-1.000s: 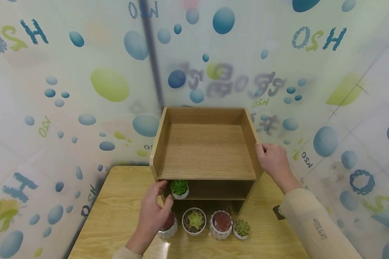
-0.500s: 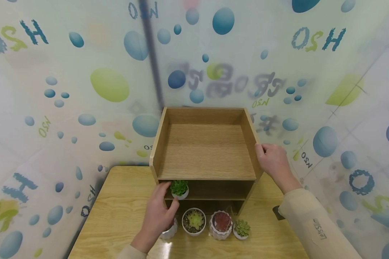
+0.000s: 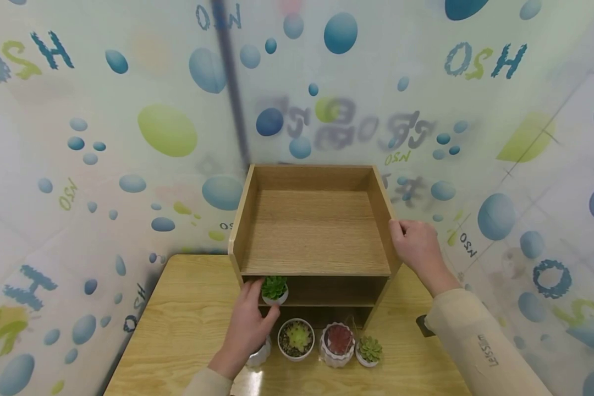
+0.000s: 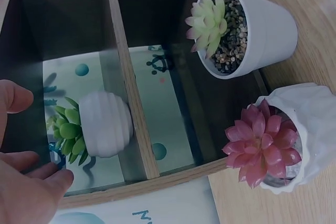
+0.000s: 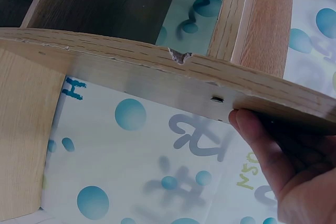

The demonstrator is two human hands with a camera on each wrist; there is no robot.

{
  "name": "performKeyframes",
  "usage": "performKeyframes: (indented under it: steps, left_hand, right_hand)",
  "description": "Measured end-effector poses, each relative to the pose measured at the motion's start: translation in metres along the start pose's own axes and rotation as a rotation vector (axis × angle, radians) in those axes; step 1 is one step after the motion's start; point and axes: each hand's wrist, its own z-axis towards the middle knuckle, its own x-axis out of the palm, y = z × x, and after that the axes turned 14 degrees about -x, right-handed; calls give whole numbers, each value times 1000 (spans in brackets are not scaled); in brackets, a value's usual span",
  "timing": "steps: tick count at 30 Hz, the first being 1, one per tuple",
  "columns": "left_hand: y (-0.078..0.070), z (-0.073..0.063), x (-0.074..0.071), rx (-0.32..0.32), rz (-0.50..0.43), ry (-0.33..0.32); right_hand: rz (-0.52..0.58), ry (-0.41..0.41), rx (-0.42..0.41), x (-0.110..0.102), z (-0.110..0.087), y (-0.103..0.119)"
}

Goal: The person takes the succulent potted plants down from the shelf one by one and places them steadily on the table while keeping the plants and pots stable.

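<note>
My left hand point(image 3: 247, 322) reaches to the left end of the middle compartment of a wooden shelf point(image 3: 322, 234). Its thumb and fingers are spread beside a small green succulent in a white ribbed pot point(image 4: 106, 124), which stands on the divider. In the left wrist view, a gap shows between the fingertips and the pot. My right hand point(image 3: 418, 245) holds the shelf's right side panel near its top edge. In the right wrist view, its fingertips point(image 5: 247, 121) lie against the panel's outer face.
In front of the shelf stand a red succulent point(image 4: 262, 148), partly behind the left hand in the head view, a pale green succulent point(image 3: 297, 338), another red one point(image 3: 339, 338) and a small green one point(image 3: 369, 349). The table point(image 3: 178, 319) backs onto a patterned curtain point(image 3: 168, 132).
My left hand has moved right and slightly inward, from the shelf's left edge to beside the green succulent. The right hand stays on the side panel.
</note>
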Motion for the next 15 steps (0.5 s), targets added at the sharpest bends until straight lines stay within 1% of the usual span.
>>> performKeyframes:
  steps: [6, 11, 15]
  left_hand:
    - [-2, 3, 5, -54, 10, 40]
    - [-2, 5, 10, -71, 21, 44]
    - [-2, 7, 12, -82, 12, 54]
  right_hand:
    - [0, 9, 9, -1, 0, 1]
    - [-1, 9, 8, -2, 0, 3]
    - [0, 11, 15, -1, 0, 3]
